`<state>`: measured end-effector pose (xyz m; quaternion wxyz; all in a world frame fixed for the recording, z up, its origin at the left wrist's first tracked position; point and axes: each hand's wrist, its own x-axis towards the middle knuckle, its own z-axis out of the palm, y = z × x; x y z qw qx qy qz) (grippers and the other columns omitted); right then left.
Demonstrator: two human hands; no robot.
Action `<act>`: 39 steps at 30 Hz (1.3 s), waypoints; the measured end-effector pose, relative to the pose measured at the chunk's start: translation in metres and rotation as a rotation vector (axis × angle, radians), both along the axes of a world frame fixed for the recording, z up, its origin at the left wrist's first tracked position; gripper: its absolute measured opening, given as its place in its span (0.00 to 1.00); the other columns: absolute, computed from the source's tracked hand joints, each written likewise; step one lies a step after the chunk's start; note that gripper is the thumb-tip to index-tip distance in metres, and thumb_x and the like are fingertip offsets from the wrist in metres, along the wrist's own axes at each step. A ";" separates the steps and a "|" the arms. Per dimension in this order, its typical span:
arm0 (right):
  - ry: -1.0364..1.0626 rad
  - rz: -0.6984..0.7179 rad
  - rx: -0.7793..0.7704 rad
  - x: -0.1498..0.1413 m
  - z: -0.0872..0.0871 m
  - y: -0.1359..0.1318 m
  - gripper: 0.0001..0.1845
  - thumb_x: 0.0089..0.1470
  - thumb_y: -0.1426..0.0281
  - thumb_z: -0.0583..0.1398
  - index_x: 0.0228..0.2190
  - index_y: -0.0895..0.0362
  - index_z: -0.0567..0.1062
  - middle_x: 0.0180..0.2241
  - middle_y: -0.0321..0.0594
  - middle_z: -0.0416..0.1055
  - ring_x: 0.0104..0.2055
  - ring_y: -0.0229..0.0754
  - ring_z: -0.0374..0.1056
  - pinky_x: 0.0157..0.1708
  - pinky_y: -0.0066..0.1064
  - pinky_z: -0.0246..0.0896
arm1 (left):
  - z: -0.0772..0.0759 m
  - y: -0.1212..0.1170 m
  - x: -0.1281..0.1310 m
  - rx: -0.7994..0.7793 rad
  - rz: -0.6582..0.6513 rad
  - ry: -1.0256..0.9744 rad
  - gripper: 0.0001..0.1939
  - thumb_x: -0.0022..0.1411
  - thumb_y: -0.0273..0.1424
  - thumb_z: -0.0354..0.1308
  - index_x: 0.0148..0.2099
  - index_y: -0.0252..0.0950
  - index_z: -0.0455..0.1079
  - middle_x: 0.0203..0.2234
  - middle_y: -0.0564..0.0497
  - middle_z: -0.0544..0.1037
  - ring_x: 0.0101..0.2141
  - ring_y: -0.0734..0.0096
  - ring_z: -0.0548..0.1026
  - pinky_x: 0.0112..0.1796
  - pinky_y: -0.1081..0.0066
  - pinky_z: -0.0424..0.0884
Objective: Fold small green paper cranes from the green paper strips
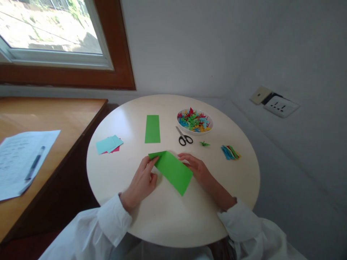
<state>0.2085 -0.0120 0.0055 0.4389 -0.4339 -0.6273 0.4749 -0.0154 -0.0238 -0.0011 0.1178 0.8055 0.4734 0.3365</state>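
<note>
Green paper [175,173]: your left hand [141,182] is pinching one end over the white table [162,224]; your right hand [196,168] is half-curling alongside, its hold unclear. Written sheet [16,159]: lying left, too blurred to read.

Only unreadable writing [11,157] on paper [24,155]

Our left hand [143,181] pinched the folded end of a green sheet [174,171], our right hand [199,170] at its right edge; beyond, we saw scissors [184,137] near a bowl [195,133] of folded paper cranes [193,122].
</note>
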 end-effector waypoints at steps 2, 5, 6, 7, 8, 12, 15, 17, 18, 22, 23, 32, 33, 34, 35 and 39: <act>0.075 -0.044 -0.063 -0.001 0.001 0.000 0.12 0.52 0.62 0.56 0.38 0.53 0.72 0.44 0.45 0.70 0.48 0.46 0.66 0.47 0.40 0.62 | 0.004 -0.003 -0.001 -0.025 -0.005 -0.036 0.29 0.52 0.18 0.44 0.58 0.33 0.55 0.49 0.41 0.63 0.49 0.62 0.65 0.50 0.61 0.66; 0.183 -0.039 -0.145 -0.002 0.005 -0.002 0.19 0.56 0.58 0.48 0.44 0.54 0.68 0.48 0.47 0.68 0.51 0.46 0.65 0.48 0.39 0.62 | 0.008 -0.006 -0.002 -0.045 -0.010 -0.067 0.31 0.52 0.18 0.45 0.60 0.33 0.52 0.50 0.41 0.61 0.50 0.60 0.64 0.50 0.59 0.65; 0.194 -0.026 -0.166 -0.002 0.006 -0.003 0.21 0.57 0.57 0.45 0.47 0.53 0.66 0.50 0.47 0.67 0.52 0.45 0.65 0.48 0.39 0.62 | 0.009 -0.006 -0.002 -0.050 -0.011 -0.073 0.32 0.52 0.19 0.46 0.61 0.34 0.51 0.50 0.41 0.61 0.50 0.59 0.64 0.51 0.58 0.65; 0.193 -0.007 -0.185 -0.002 0.008 -0.004 0.23 0.58 0.56 0.44 0.49 0.53 0.63 0.52 0.47 0.65 0.52 0.45 0.64 0.47 0.39 0.63 | 0.010 -0.007 -0.002 -0.053 -0.013 -0.078 0.33 0.52 0.19 0.46 0.61 0.34 0.49 0.50 0.41 0.61 0.50 0.59 0.63 0.51 0.56 0.64; 0.185 0.010 -0.204 -0.001 0.009 -0.005 0.24 0.57 0.55 0.45 0.51 0.52 0.61 0.53 0.47 0.64 0.52 0.45 0.64 0.46 0.39 0.64 | 0.010 -0.008 -0.002 -0.059 -0.015 -0.082 0.34 0.52 0.19 0.46 0.62 0.35 0.48 0.50 0.41 0.61 0.51 0.58 0.62 0.52 0.55 0.63; 0.068 -0.020 -0.242 0.000 0.007 -0.003 0.26 0.49 0.59 0.58 0.50 0.52 0.63 0.53 0.47 0.64 0.48 0.46 0.67 0.42 0.37 0.66 | 0.007 -0.011 -0.002 -0.104 -0.020 -0.099 0.35 0.53 0.20 0.46 0.63 0.36 0.46 0.48 0.41 0.61 0.50 0.58 0.62 0.52 0.55 0.62; -0.059 -0.133 -0.208 0.001 -0.003 0.003 0.21 0.45 0.65 0.60 0.44 0.54 0.68 0.43 0.44 0.71 0.40 0.43 0.70 0.36 0.35 0.67 | 0.003 -0.014 -0.002 -0.153 0.013 -0.104 0.32 0.56 0.23 0.46 0.63 0.37 0.47 0.46 0.42 0.62 0.47 0.59 0.64 0.49 0.55 0.64; -0.121 -0.172 -0.157 0.001 -0.008 0.007 0.19 0.44 0.68 0.60 0.42 0.55 0.70 0.40 0.43 0.72 0.37 0.42 0.70 0.34 0.34 0.67 | 0.001 -0.016 -0.003 -0.184 0.047 -0.066 0.27 0.60 0.27 0.45 0.61 0.37 0.51 0.44 0.43 0.64 0.46 0.59 0.64 0.48 0.54 0.64; -0.160 -0.191 -0.119 0.001 -0.009 0.009 0.18 0.44 0.69 0.60 0.40 0.55 0.71 0.39 0.43 0.73 0.37 0.42 0.70 0.35 0.34 0.66 | 0.001 -0.016 -0.003 -0.198 0.065 -0.030 0.24 0.61 0.29 0.44 0.60 0.37 0.54 0.43 0.42 0.65 0.44 0.58 0.64 0.46 0.53 0.64; -0.327 -0.205 -0.023 0.000 -0.001 0.013 0.10 0.44 0.71 0.58 0.33 0.57 0.74 0.35 0.42 0.74 0.38 0.43 0.69 0.41 0.37 0.63 | 0.002 -0.019 -0.004 -0.202 0.136 0.159 0.20 0.64 0.35 0.42 0.54 0.33 0.64 0.38 0.41 0.67 0.41 0.56 0.64 0.43 0.49 0.64; -0.362 -0.202 -0.020 -0.001 0.002 0.013 0.10 0.45 0.72 0.57 0.32 0.57 0.74 0.35 0.43 0.75 0.38 0.44 0.70 0.41 0.38 0.63 | 0.002 -0.020 -0.004 -0.175 0.153 0.198 0.20 0.64 0.34 0.42 0.53 0.33 0.64 0.41 0.39 0.66 0.43 0.54 0.63 0.44 0.48 0.63; -0.472 -0.239 0.027 -0.003 0.001 0.019 0.11 0.44 0.73 0.58 0.33 0.56 0.74 0.35 0.43 0.75 0.37 0.44 0.71 0.40 0.37 0.64 | -0.002 -0.024 -0.009 0.051 0.192 0.322 0.17 0.60 0.31 0.50 0.51 0.36 0.66 0.63 0.37 0.45 0.61 0.41 0.45 0.53 0.37 0.45; -0.475 -0.240 0.028 -0.003 0.000 0.019 0.11 0.44 0.73 0.58 0.34 0.56 0.74 0.34 0.42 0.75 0.36 0.44 0.71 0.39 0.36 0.64 | -0.002 -0.024 -0.010 0.057 0.189 0.326 0.17 0.60 0.31 0.50 0.51 0.36 0.66 0.63 0.37 0.45 0.61 0.41 0.44 0.53 0.37 0.44; -0.477 -0.239 0.025 -0.003 0.000 0.019 0.12 0.44 0.73 0.58 0.34 0.56 0.74 0.33 0.41 0.75 0.36 0.43 0.71 0.39 0.36 0.64 | -0.002 -0.024 -0.011 0.064 0.182 0.335 0.17 0.60 0.31 0.50 0.51 0.36 0.66 0.63 0.37 0.45 0.61 0.42 0.44 0.54 0.37 0.43; -0.480 -0.238 0.020 -0.003 0.000 0.019 0.12 0.44 0.73 0.58 0.34 0.56 0.74 0.32 0.41 0.75 0.35 0.43 0.70 0.39 0.36 0.64 | -0.001 -0.023 -0.012 0.071 0.172 0.347 0.17 0.60 0.31 0.49 0.51 0.35 0.65 0.63 0.37 0.46 0.61 0.42 0.44 0.54 0.37 0.43; -0.463 -0.254 0.005 -0.003 0.000 0.019 0.14 0.43 0.73 0.58 0.36 0.56 0.74 0.32 0.40 0.74 0.35 0.43 0.70 0.39 0.36 0.64 | 0.001 -0.018 -0.015 0.043 0.086 0.412 0.17 0.62 0.30 0.46 0.51 0.31 0.64 0.61 0.34 0.53 0.61 0.48 0.48 0.55 0.41 0.46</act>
